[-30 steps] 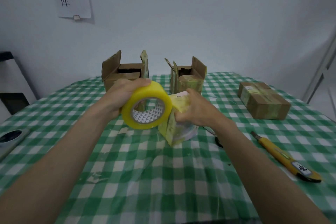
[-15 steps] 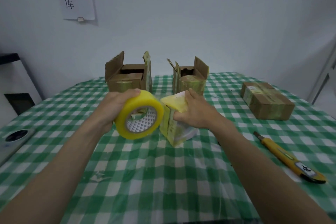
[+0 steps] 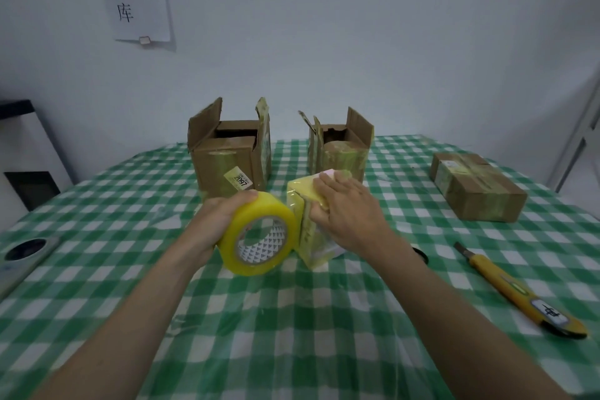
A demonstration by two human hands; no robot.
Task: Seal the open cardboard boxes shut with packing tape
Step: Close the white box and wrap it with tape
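A small box (image 3: pixel 308 230) wrapped in yellow tape stands mid-table. My right hand (image 3: pixel 347 208) lies flat over its top and right side, holding it down. My left hand (image 3: pixel 220 217) grips a yellow roll of packing tape (image 3: pixel 259 237), pressed against the box's left face. Behind stand two open cardboard boxes with raised flaps: a larger one (image 3: pixel 227 159) on the left and a smaller one (image 3: pixel 341 153) on the right. A closed, taped box (image 3: pixel 477 191) lies far right.
A yellow utility knife (image 3: pixel 519 292) lies on the green checked tablecloth (image 3: pixel 292 318) at the right. A dark ring-shaped object (image 3: pixel 420 255) peeks out behind my right wrist. A grey device (image 3: pixel 22 256) rests at the table's left edge. White wall behind.
The tape roll has dropped lower and come against the small box's left side. My right hand has shifted from gripping the box's front to lying flat over its top.
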